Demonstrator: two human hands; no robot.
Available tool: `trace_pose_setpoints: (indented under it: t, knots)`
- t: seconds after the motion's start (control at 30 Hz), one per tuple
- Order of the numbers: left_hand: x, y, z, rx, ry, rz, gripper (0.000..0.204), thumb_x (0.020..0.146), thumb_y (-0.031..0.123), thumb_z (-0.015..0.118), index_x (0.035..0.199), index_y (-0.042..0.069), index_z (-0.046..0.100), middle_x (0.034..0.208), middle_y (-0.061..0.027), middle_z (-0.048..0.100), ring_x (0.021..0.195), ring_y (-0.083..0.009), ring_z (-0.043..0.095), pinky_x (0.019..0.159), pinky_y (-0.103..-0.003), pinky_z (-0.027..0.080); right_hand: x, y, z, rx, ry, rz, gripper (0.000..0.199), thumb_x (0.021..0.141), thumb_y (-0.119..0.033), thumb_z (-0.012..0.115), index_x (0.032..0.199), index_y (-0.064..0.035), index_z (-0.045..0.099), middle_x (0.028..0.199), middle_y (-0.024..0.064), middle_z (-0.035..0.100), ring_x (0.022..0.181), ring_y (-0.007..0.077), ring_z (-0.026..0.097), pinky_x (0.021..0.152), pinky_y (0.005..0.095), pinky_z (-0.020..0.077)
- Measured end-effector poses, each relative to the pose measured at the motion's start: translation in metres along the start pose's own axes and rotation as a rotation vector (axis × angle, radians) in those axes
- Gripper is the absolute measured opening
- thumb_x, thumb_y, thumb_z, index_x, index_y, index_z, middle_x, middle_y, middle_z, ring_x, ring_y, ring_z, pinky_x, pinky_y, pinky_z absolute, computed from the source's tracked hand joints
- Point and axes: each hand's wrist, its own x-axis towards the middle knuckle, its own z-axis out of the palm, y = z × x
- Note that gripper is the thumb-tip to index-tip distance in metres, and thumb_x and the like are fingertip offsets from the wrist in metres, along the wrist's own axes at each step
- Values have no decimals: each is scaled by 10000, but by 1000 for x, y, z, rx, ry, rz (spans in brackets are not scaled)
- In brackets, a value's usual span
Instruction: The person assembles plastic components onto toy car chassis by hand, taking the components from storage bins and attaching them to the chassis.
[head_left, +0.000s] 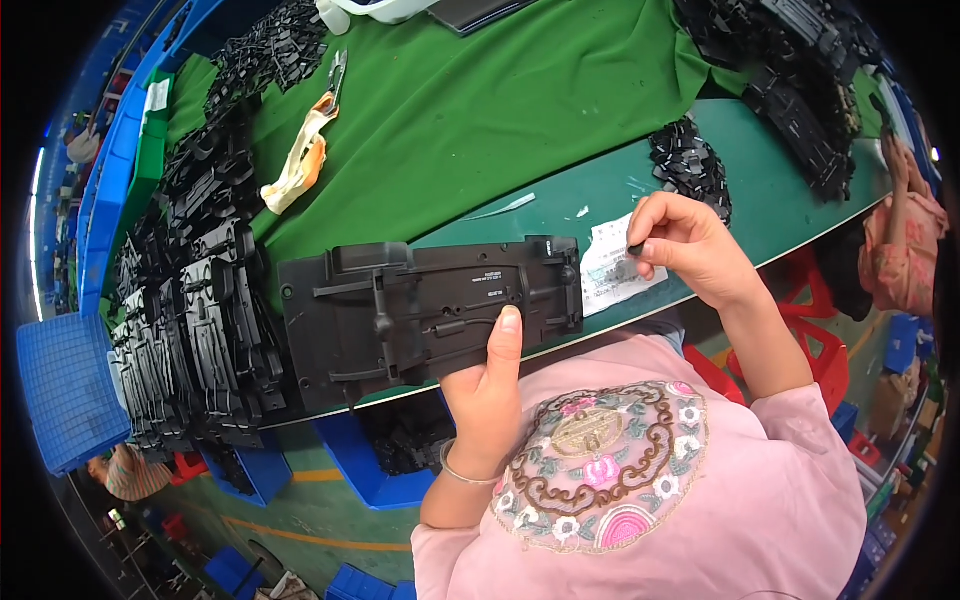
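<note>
A long black plastic chassis plate [420,310] lies flat at the near edge of the green table [770,200]. My left hand [490,385] grips its near edge, thumb pressed on top near the middle. My right hand [690,245] hovers just right of the plate's end, pinching a small black part [636,248] between thumb and fingers. Under that hand lies a white printed paper slip [610,275].
Stacks of similar black plates [195,320] stand at the left. A pile of small black parts [690,165] lies beyond my right hand, more black mouldings [800,90] at the far right. A green cloth [480,110] covers the table's middle; blue bins [65,385] sit left and below.
</note>
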Motion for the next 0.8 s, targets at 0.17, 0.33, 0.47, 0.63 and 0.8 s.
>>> trace_pose_setpoints:
  t: [0.17, 0.33, 0.47, 0.63, 0.8]
  knots:
    - [-2, 0, 0, -13, 9, 4, 236, 764, 58, 548, 984, -14, 506, 955, -51, 523, 857, -123, 481, 794, -255, 372, -5, -7, 7, -91, 50, 28, 91, 746, -30, 536, 831, 3, 530, 742, 27, 536, 684, 91, 543, 633, 208, 436]
    - [-3, -2, -2, -4, 2, 32, 186, 794, 43, 515, 969, -18, 498, 939, -42, 505, 836, -107, 463, 752, -233, 377, -7, -5, 8, -129, 75, -32, 112, 752, -18, 529, 863, 1, 524, 761, 20, 528, 659, 75, 517, 605, 214, 430]
    - [-4, -2, -2, -20, 12, 37, 180, 794, 42, 514, 964, -16, 499, 934, -40, 504, 835, -106, 461, 754, -232, 374, -12, -4, 7, -270, 49, 4, 161, 731, 6, 531, 890, -11, 519, 736, 28, 519, 631, 104, 515, 587, 222, 423]
    - [-4, -2, -3, -46, 32, -13, 245, 762, 55, 549, 988, -21, 495, 957, -48, 515, 858, -117, 470, 800, -248, 358, -14, -6, 14, -995, 68, -226, 171, 679, 40, 515, 837, -16, 481, 739, 99, 493, 656, 227, 516, 583, 277, 418]
    - [-4, -3, -5, -45, 27, -15, 244, 763, 55, 550, 988, -21, 496, 955, -48, 516, 853, -116, 472, 791, -247, 362, -14, 1, 12, -1226, -31, -351, 121, 665, 38, 493, 763, -4, 436, 719, 127, 456, 669, 294, 485, 566, 338, 404]
